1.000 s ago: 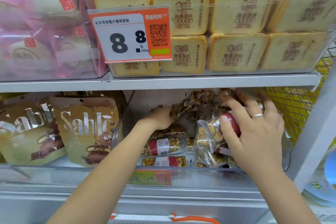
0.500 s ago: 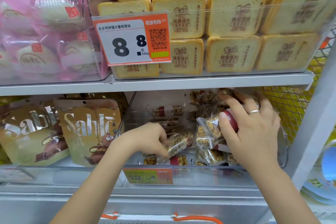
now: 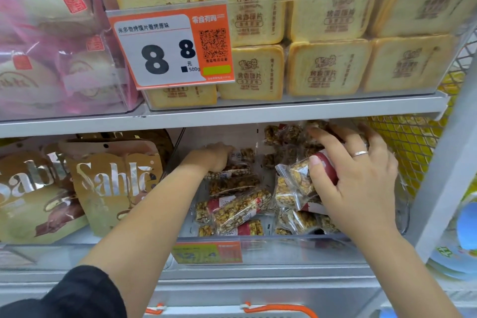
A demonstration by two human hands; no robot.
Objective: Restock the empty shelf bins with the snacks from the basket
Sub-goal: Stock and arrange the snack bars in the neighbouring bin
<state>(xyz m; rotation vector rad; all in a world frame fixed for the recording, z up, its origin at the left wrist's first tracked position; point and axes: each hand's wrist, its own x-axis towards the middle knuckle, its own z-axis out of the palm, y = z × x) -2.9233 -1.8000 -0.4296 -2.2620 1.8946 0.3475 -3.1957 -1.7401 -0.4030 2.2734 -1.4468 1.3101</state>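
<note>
Head view: both hands crowd the snack-filled bin.

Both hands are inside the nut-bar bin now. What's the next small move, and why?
Probably release the bar the left hand has at the back of the clear bin and withdraw; the right hand grips a bunch of nut bars awaiting that freed space.

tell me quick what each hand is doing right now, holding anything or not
Left hand: deep in the clear bin, fingers hidden behind it; cannot be told.
Right hand: fingers curled round a nut bar packet, holding it.
</note>
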